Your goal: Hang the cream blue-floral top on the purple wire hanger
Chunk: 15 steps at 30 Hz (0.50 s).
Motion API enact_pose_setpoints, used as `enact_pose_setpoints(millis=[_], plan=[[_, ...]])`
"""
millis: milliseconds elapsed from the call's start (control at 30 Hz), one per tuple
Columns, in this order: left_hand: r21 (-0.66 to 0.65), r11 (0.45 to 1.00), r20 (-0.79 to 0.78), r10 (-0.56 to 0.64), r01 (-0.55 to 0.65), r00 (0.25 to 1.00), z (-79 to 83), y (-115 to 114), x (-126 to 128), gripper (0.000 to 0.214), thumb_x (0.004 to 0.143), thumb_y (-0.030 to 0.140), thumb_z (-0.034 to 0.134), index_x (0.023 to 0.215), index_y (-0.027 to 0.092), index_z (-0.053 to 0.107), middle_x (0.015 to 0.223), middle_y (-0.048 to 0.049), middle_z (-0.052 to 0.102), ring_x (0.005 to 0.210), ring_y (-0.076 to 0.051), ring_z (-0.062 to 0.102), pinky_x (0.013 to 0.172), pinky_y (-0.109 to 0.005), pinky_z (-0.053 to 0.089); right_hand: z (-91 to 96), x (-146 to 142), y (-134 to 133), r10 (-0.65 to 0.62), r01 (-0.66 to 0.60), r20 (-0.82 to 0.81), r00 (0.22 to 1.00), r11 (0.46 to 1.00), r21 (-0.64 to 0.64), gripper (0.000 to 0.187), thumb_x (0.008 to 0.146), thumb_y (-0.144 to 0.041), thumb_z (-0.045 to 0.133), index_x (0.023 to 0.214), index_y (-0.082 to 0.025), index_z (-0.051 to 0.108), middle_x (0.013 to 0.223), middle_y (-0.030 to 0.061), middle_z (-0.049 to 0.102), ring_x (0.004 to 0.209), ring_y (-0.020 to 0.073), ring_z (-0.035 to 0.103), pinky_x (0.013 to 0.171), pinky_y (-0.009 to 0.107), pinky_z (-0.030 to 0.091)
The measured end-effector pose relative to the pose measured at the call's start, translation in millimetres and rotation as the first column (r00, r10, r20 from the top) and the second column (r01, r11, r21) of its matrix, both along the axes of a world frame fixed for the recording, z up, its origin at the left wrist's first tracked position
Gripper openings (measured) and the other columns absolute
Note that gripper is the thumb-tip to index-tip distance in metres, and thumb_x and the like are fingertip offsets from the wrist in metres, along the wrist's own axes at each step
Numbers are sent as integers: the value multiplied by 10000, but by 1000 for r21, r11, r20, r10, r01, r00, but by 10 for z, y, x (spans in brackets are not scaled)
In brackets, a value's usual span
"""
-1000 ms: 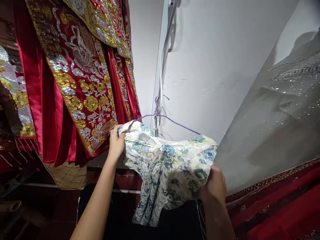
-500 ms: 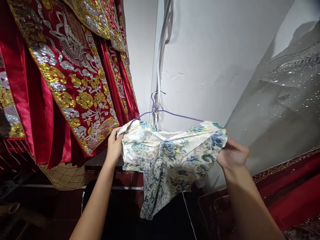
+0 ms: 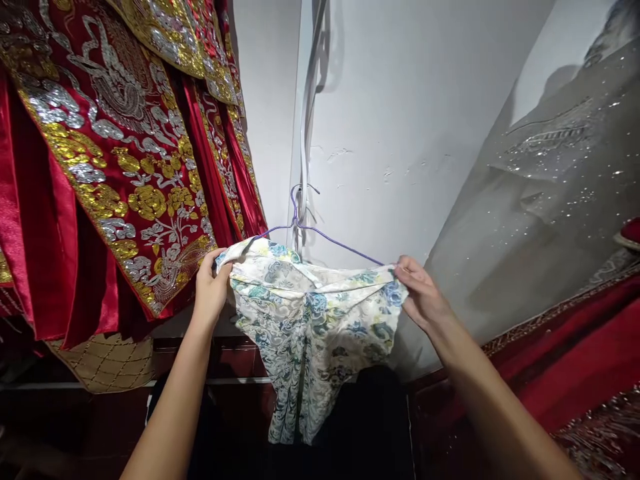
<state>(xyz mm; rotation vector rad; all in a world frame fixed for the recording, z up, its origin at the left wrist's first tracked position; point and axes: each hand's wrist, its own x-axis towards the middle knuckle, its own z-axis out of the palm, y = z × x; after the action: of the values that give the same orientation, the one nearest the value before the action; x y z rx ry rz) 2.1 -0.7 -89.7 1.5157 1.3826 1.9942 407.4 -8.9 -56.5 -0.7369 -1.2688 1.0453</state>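
Note:
A white garment with blue and green flowers (image 3: pixel 305 327) hangs over a purple wire hanger (image 3: pixel 320 233), whose hook sits by a white cable on the wall. My left hand (image 3: pixel 210 290) is closed on the garment's left upper corner. At the right upper corner, my right hand (image 3: pixel 423 297) pinches the cloth where it meets the hanger's wire end. The lower part of the garment droops in folds between my forearms.
Red robes with gold and silver embroidery (image 3: pixel 115 153) hang close on the left. A grey sequined veil (image 3: pixel 550 193) drapes on the right over red embroidered cloth (image 3: pixel 565 380). A white wall (image 3: pixel 400 120) lies behind, and a dark red tiled floor below.
My right hand rose from the garment's lower right fold to its top right corner and drew the top edge taut along the hanger. The left hand kept its grip.

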Motion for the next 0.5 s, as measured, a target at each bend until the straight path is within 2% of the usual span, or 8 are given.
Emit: enact_pose_setpoints(millis=[67, 133, 167, 200, 233, 333, 433, 500], plan=[[25, 992, -115, 123, -121, 986, 24, -19, 21, 294, 875, 290, 561, 1153, 228, 633, 1163, -61, 649, 1095, -248, 582, 964, -337, 421, -164, -88, -75, -291, 284, 19, 957, 945, 164, 308, 688, -379, 823, 739, -234, 556, 727, -21, 582, 598, 126, 531, 552, 242, 450], [35, 978, -181, 209, -206, 961, 36, -46, 45, 268, 917, 286, 492, 1130, 226, 641, 1136, -61, 664, 1091, -247, 584, 981, -340, 407, -375, -260, -197, -584, 557, -8, 812, 770, 311, 278, 707, -353, 813, 746, -218, 573, 769, -9, 587, 656, 129, 533, 598, 242, 443], [31, 974, -193, 227, -226, 954, 37, -59, 54, 269, 930, 284, 464, 1117, 223, 649, 1110, -59, 675, 1068, -244, 594, 974, -336, 411, -491, -368, -264, -680, 650, -35, 732, 682, 335, 259, 725, -345, 800, 757, -210, 581, 778, -4, 588, 676, 132, 537, 612, 245, 438], [26, 972, -194, 235, -235, 952, 36, -70, 58, 276, 938, 281, 445, 1104, 220, 658, 1081, -56, 686, 1037, -239, 604, 959, -329, 420, -606, -481, -323, -730, 705, -56, 681, 634, 318, 244, 745, -343, 782, 775, -205, 584, 780, 0, 592, 684, 136, 543, 616, 249, 435], [27, 971, -187, 239, -238, 953, 34, -78, 57, 285, 942, 279, 434, 1094, 215, 666, 1055, -52, 694, 1007, -235, 613, 940, -319, 429, -715, -590, -363, -738, 725, -65, 671, 636, 264, 236, 767, -352, 760, 797, -203, 580, 772, 2, 597, 676, 139, 552, 610, 252, 433], [56, 961, -148, 277, -271, 949, 54, -83, 8, 303, 937, 265, 427, 1078, 203, 688, 1008, -43, 707, 942, -221, 624, 871, -287, 447, -953, -814, -305, -637, 639, -53, 769, 763, 100, 237, 805, -384, 705, 838, -215, 542, 704, -13, 590, 621, 144, 565, 574, 255, 428], [88, 942, -140, 335, -325, 932, 160, -74, -95, 309, 923, 236, 422, 1020, 186, 710, 945, -35, 714, 870, -203, 625, 786, -259, 449, -1050, -839, -7, -424, 423, 60, 904, 906, 32, 252, 795, -396, 682, 830, -239, 488, 612, -52, 531, 527, 134, 523, 514, 255, 399], [124, 926, -148, 373, -357, 916, 271, -63, -165, 311, 911, 219, 420, 988, 176, 718, 920, -33, 714, 847, -194, 621, 758, -249, 444, -1111, -809, 172, -224, 234, 166, 961, 971, -48, 265, 781, -406, 670, 815, -253, 457, 565, -70, 506, 461, 129, 499, 464, 255, 373]])
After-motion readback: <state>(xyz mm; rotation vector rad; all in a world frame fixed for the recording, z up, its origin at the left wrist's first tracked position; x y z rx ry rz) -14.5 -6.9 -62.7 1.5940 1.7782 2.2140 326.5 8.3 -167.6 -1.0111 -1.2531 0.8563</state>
